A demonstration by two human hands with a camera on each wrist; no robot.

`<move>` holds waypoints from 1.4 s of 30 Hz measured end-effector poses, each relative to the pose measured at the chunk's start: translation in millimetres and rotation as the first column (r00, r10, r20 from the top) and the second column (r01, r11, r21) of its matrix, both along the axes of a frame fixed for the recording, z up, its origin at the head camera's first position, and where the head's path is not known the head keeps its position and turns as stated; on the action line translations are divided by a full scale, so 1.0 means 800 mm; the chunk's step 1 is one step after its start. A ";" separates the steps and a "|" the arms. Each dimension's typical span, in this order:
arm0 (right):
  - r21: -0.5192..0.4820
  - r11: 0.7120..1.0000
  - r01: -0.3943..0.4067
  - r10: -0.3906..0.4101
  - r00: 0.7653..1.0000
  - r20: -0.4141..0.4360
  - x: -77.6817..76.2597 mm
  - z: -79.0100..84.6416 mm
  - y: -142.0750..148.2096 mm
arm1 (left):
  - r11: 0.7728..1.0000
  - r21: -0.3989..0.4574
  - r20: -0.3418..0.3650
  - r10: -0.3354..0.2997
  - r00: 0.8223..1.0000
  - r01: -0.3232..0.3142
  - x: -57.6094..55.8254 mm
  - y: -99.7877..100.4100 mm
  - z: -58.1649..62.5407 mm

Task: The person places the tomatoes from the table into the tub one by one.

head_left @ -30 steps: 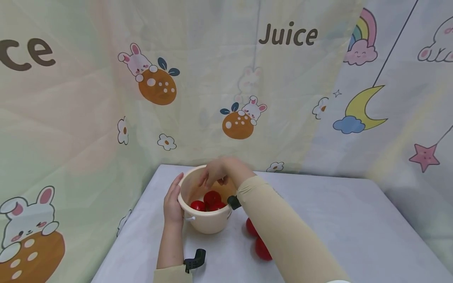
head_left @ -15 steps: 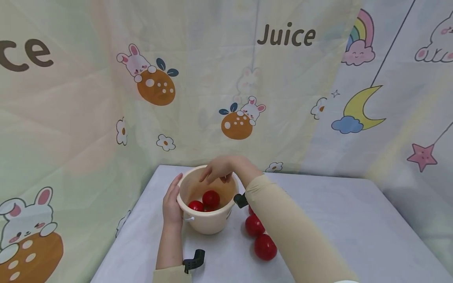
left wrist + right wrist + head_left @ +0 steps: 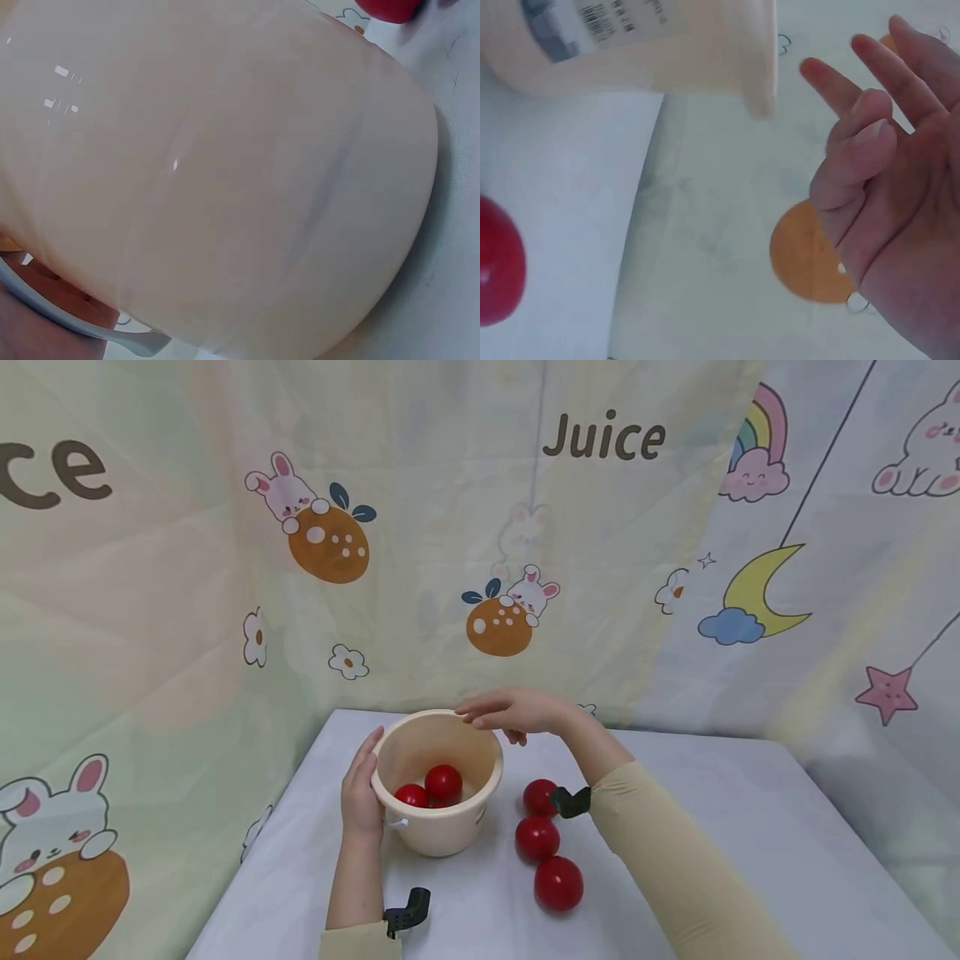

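A cream bucket (image 3: 442,835) stands on the table in the head view. In it lie glossy red round things (image 3: 443,783), fruit-like; two show well, and a sliver of red shows between them at the front rim. My left hand (image 3: 362,797) rests against the bucket's left side, fingers stretched up along the wall to the rim. In the left wrist view the bucket wall (image 3: 240,165) fills most of the picture, and the grey handle (image 3: 67,319) crosses the hand. My right hand (image 3: 517,710) hovers at the bucket's right rim, fingers loosely extended, holding nothing.
Three more red round things stand in a row right of the bucket: a far one (image 3: 540,797), a middle one (image 3: 537,839) and a near one (image 3: 558,884). A white cloth covers the table (image 3: 675,827). Printed curtains (image 3: 420,527) hang behind and to the left.
My right hand has drawn up and right from above the bucket's inside, its fingers straightening. The row of red things has come into view. One red thing in the bucket has sunk behind the rim.
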State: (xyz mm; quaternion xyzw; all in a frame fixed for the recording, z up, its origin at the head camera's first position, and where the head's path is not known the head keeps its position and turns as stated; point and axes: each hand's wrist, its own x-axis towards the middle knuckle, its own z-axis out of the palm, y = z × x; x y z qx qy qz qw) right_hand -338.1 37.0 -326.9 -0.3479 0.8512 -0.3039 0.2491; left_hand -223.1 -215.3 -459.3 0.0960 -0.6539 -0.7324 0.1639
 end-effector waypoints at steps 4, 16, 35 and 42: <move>-0.116 0.988 0.102 -0.104 0.995 -0.005 0.006 -0.016 0.037 | 1.000 0.004 -0.002 -0.001 1.000 0.001 0.000 0.001 0.001; -0.248 0.894 0.372 -0.362 0.928 0.087 0.023 -0.089 0.120 | 1.000 0.007 0.001 -0.002 1.000 0.002 -0.001 -0.001 -0.002; -0.154 0.853 0.498 -0.462 0.859 0.220 0.039 -0.213 0.154 | 1.000 0.006 -0.001 0.010 1.000 -0.010 0.001 0.002 -0.004; -0.161 0.853 0.496 -0.451 0.857 0.249 0.043 -0.224 0.155 | 1.000 0.005 -0.007 0.006 1.000 -0.006 0.003 0.003 -0.002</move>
